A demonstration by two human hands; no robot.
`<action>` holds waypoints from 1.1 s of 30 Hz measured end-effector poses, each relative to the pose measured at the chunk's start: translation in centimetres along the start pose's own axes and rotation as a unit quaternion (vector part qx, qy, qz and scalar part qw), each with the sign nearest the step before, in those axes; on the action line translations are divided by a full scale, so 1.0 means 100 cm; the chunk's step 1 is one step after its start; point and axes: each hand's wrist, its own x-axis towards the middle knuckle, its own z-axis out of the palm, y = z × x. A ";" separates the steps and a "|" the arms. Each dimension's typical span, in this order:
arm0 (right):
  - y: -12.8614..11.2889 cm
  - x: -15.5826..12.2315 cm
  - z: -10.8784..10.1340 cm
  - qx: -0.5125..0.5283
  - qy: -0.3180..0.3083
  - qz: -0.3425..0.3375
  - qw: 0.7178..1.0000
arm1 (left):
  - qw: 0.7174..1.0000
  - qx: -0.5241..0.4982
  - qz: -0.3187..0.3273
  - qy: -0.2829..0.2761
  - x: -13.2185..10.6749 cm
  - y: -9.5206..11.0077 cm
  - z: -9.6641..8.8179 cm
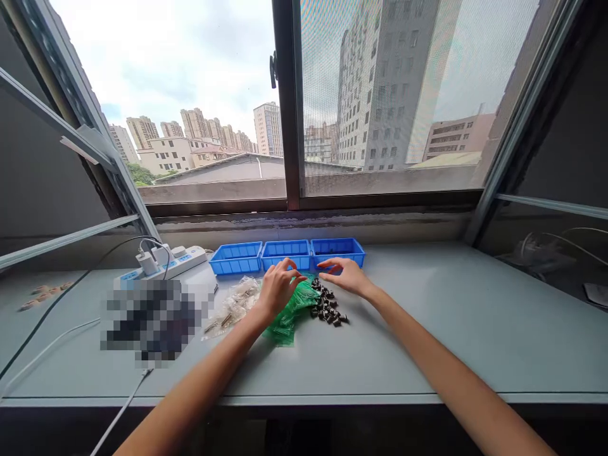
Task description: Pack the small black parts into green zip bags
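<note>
My left hand (pixel 278 286) rests over a pile of green plastic bags (pixel 289 313), fingers curled loosely and apart, nothing clearly held. My right hand (pixel 344 274) hovers just above a heap of several small black parts (pixel 327 308), fingers stretched out and pointing left. Three blue trays (pixel 236 259) stand in a row right behind both hands. A pile of clear bags with small metal pieces (pixel 232 307) lies left of the green bags.
A white power strip (pixel 164 264) with plugged chargers and cables sits at the left, beside a blurred dark object (pixel 152 320). Small tan pieces (pixel 42 294) lie far left. Behind the grey tabletop (pixel 427 335) a window frame rises.
</note>
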 end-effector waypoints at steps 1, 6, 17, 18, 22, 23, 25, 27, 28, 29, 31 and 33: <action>-0.001 -0.002 0.003 -0.017 -0.018 -0.014 1.000 | 1.000 0.000 -0.002 0.002 0.000 0.000 0.000; -0.001 -0.005 0.010 -0.043 -0.108 -0.074 0.990 | 1.000 0.010 -0.012 -0.012 -0.001 -0.001 -0.001; 0.000 -0.005 0.019 -0.046 -0.073 -0.014 0.996 | 1.000 0.025 -0.012 -0.015 -0.003 0.000 0.000; -0.002 -0.005 0.019 -0.057 -0.070 -0.003 0.996 | 0.999 0.027 -0.017 -0.019 -0.003 0.001 0.000; -0.011 -0.010 0.018 -0.096 -0.058 0.031 0.993 | 0.998 0.034 -0.040 -0.042 -0.002 0.003 -0.003; -0.014 -0.011 0.018 -0.102 -0.056 0.035 0.993 | 0.997 0.034 -0.045 -0.046 -0.002 0.004 -0.004; -0.018 -0.012 0.017 -0.112 -0.055 0.038 0.991 | 0.997 0.028 -0.054 -0.048 -0.002 0.005 -0.006; -0.021 -0.014 0.017 -0.127 -0.055 0.043 0.989 | 0.997 0.019 -0.058 -0.051 -0.002 0.005 -0.006; -0.022 -0.015 0.017 -0.137 -0.053 0.049 0.988 | 0.997 0.015 -0.058 -0.054 -0.002 0.005 -0.006; -0.023 -0.015 0.017 -0.149 -0.046 0.059 0.986 | 0.997 0.011 -0.057 -0.058 -0.002 0.004 -0.005; -0.025 -0.016 0.016 -0.172 -0.023 0.081 0.981 | 0.996 0.006 -0.055 -0.064 -0.003 0.004 -0.003; -0.026 -0.017 0.014 -0.190 -0.005 0.097 0.977 | 0.996 0.006 -0.055 -0.064 -0.004 0.004 -0.001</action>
